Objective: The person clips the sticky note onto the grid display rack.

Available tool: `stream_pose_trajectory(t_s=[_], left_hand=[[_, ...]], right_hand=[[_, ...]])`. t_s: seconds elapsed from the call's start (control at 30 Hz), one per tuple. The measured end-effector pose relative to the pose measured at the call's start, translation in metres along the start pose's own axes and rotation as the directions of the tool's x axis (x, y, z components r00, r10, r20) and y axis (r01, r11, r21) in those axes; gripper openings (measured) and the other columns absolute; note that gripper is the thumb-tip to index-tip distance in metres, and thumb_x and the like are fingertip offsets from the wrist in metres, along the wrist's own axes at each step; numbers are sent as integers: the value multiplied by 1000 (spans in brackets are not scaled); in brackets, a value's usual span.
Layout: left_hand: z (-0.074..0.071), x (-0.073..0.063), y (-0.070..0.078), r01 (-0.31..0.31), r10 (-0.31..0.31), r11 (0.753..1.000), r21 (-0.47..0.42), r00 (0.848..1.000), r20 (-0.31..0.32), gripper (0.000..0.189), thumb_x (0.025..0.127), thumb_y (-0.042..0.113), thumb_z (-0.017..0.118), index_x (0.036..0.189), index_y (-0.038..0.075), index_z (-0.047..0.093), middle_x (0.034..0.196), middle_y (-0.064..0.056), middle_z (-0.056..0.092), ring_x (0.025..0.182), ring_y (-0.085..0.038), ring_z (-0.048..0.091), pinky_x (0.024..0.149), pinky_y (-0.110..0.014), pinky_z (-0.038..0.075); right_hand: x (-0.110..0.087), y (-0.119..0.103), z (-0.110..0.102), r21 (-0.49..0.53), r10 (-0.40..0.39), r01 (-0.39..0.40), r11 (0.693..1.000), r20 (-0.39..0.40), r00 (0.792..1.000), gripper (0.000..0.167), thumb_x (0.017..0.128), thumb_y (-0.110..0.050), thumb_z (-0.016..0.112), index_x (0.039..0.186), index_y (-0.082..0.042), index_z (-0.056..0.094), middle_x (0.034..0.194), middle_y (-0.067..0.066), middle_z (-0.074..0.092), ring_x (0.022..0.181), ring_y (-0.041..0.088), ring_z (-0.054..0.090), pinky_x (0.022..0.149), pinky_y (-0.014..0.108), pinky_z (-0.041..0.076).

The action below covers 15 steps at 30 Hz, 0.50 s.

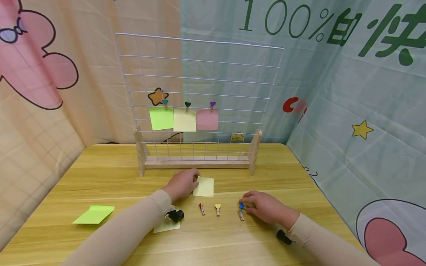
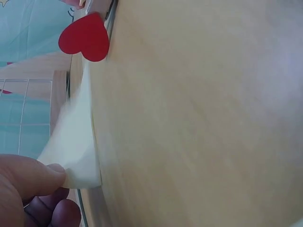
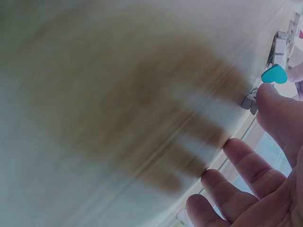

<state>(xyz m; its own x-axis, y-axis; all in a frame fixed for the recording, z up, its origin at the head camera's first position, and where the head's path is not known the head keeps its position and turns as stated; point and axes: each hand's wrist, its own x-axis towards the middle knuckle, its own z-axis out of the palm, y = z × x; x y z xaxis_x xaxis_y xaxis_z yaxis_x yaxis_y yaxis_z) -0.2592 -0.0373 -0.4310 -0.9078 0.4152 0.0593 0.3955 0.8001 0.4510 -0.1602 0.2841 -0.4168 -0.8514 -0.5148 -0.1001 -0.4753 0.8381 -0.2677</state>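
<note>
My left hand (image 1: 182, 183) pinches the edge of a pale yellow sticky note (image 1: 205, 187), which slants up from the tabletop in the left wrist view (image 2: 78, 156). A red heart clothespin (image 2: 87, 38) lies near the note. My right hand (image 1: 263, 206) is at the right, thumb and fingers apart around a blue heart clothespin (image 1: 242, 205); its fingertips are right at the table in the right wrist view. Just in front lies a teal heart clothespin (image 3: 274, 74). Between the hands sits a yellow heart clothespin (image 1: 217, 209).
Behind the hands stands a white wire grid (image 1: 199, 78) on a wooden base (image 1: 196, 165). Green (image 1: 161, 119), pale yellow (image 1: 184, 121) and pink notes (image 1: 207, 120) hang from it by heart clothespins. Green notes (image 1: 94, 214) lie left; another yellow note (image 1: 168, 225) is under the left wrist.
</note>
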Motion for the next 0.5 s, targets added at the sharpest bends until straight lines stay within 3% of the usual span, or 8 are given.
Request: stream_pose_trajectory(t_s=[0.27,0.5], left_hand=[[-2,0,3,-17,16,1000,-14,999,-38,10,102,18,67,110,13,67,90,4,62,82,-16,56,89,-42,47],[-3,1,6,-19,17,999,-36,999,-48,10,103,19,68,111,14,67,89,3,61,80,-15,55,80,-37,48]], right_hand=[[1,2,2,-50,-41,40,998,-23,999,34,100,-18,72,134,-14,73,130,8,69,116,27,69,101,48,57],[2,0,2,-63,-54,52,997,-45,997,35,97,-15,75,132,-18,74,112,-1,70,98,12,68,89,38,60]])
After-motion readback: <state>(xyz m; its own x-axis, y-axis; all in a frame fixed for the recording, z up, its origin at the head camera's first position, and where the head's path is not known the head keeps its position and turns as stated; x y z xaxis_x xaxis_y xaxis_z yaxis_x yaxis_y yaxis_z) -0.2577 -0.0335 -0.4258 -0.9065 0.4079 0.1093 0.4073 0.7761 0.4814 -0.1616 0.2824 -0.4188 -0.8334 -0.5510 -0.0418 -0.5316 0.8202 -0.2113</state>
